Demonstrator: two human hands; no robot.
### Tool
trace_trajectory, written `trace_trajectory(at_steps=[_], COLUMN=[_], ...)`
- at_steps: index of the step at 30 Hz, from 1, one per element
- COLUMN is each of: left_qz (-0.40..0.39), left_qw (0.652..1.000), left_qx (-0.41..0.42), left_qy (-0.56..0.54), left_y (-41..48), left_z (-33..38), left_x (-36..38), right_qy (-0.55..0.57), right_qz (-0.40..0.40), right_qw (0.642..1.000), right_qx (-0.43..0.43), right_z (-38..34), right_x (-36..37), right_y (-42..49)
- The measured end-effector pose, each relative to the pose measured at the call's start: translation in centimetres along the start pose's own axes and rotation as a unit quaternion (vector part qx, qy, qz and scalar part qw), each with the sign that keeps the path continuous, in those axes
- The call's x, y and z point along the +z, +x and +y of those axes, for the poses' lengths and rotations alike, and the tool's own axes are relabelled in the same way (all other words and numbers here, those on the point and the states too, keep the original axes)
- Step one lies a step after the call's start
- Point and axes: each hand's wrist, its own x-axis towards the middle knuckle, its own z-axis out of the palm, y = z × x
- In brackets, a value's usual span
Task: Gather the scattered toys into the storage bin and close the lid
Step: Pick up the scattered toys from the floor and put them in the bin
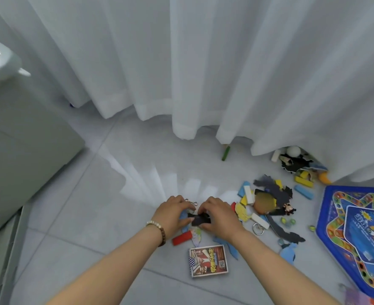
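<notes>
Down on the pale grey tiled floor (107, 194), both hands meet over a small flat black toy piece (198, 219): the left hand (174, 213), with a beaded bracelet (158, 231) at its wrist, and the right hand (220, 217) each have their fingers curled closed on it, pinching it between them just above the tiles. Just below the hands lie a red wooden cylinder block (181, 238) and a boxed deck of cards (208, 260). Scattered to the right are blue, yellow and white blocks, dark paper scraps, a metal ring puzzle (258, 229) and a blue hexagonal game board (357, 236). A green stick (226, 153) lies near the hem of the white curtain (203, 62). The white plastic storage bin (3, 60) stands at the far left, well apart from the toys, its top open.
</notes>
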Motion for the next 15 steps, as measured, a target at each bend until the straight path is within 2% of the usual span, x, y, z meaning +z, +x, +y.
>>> trace_trajectory(at_steps=[11,13,14,15], left_qz=[-0.005,0.03,0.064,0.104], left_qw=[0.998,0.992,0.975,0.937], left_qx=[-0.059,-0.093,-0.127,-0.167], left_qy=[0.013,-0.081,-0.172,-0.289], left_y=[0.9,0.6,0.3,0.1], left_z=[0.0,0.0,0.1,0.2], left_x=[0.8,0.9,0.8,0.6], right_qy=[-0.031,-0.041,-0.04,-0.027], right_qz=[0.01,0.006,0.009,0.021], right_qw=[0.999,0.999,0.999,0.999], right_qx=[-0.006,-0.008,-0.004,0.004], right_z=[1.2,1.2,1.2,1.0], right_x=[-0.4,-0.5,-0.6,-0.7], right_y=[-1.3,-1.5,-1.6,-1.7])
